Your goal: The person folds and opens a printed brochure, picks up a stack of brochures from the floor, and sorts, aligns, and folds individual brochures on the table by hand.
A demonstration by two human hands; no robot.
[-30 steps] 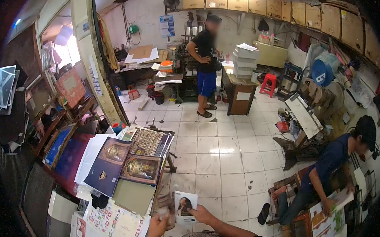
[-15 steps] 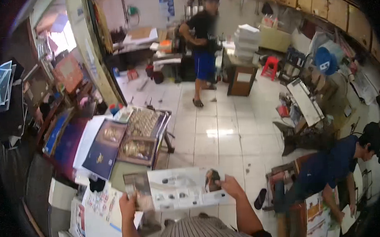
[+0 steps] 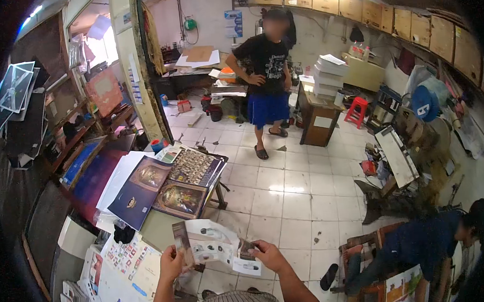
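The lone view looks from the wearer's head, forward and steeply down (a wide, round-edged view). Both hands (image 3: 219, 258) appear close, the room beyond.

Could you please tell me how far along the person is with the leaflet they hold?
The leaflet already looks printed, with pictures across its panels. In hand, it is partly open, held at its sides by the left hand and right hand. What is left is harder to tell: it is neither flat nor fully folded.
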